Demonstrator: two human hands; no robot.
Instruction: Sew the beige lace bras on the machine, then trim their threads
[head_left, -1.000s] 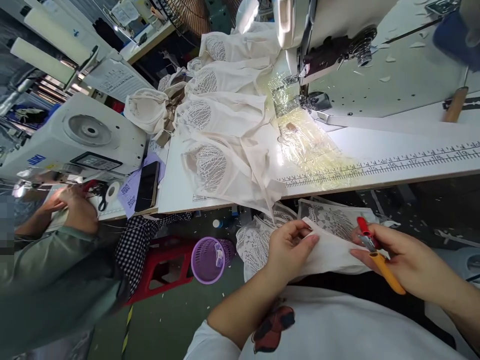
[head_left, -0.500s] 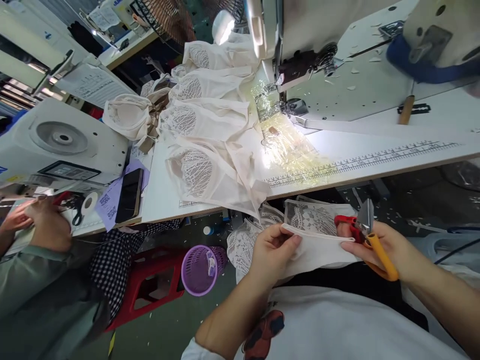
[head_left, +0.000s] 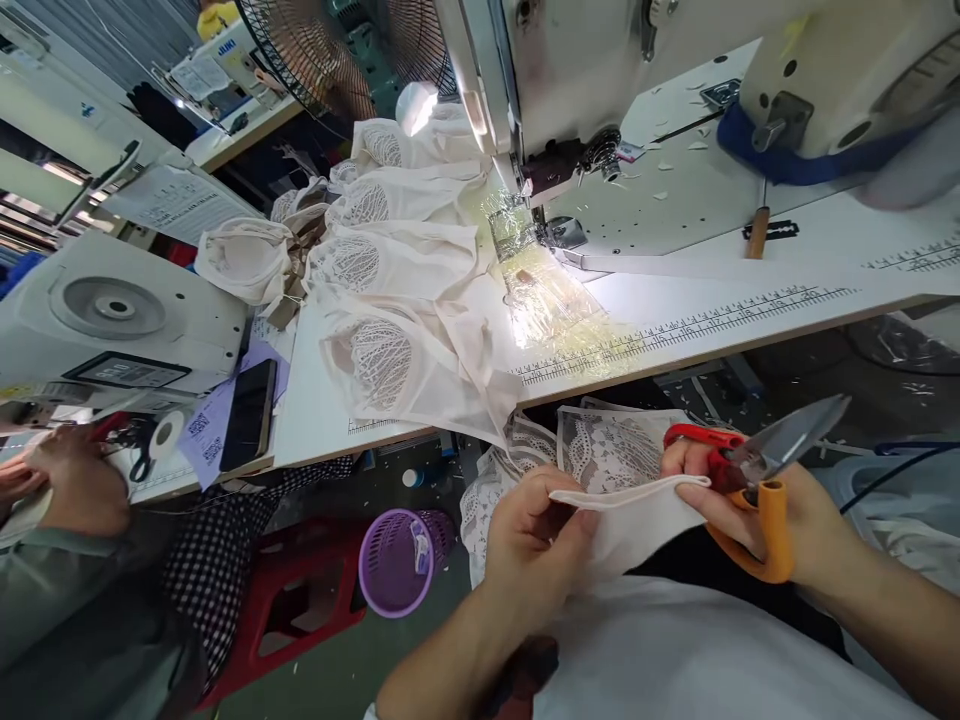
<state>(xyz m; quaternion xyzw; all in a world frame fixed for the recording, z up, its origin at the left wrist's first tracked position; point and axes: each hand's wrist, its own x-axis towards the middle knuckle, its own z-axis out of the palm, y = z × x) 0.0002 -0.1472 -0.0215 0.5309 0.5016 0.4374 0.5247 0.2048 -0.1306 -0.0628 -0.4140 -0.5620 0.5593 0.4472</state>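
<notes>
My left hand (head_left: 536,535) pinches the left end of a cream fabric piece with lace (head_left: 626,495), held over my lap below the table edge. My right hand (head_left: 750,500) grips the right end of the same fabric and also holds red-and-orange scissors (head_left: 757,470), blades pointing up to the right. White lace (head_left: 607,445) shows behind the folded cream edge. More lace hangs down to the left of my left hand.
A sewing machine (head_left: 600,80) stands on the white table (head_left: 750,300) with a ruler strip. Several cream lace garments (head_left: 390,290) lie stacked at the table's left. A co-worker's hands (head_left: 67,480) work at left by a phone (head_left: 247,415). A purple basket (head_left: 401,560) and red stool (head_left: 292,600) stand on the floor.
The fabric edge has been pulled taut and raised a little between both hands. The scissors now tilt up with the blades showing. The camera view has shifted left and downward.
</notes>
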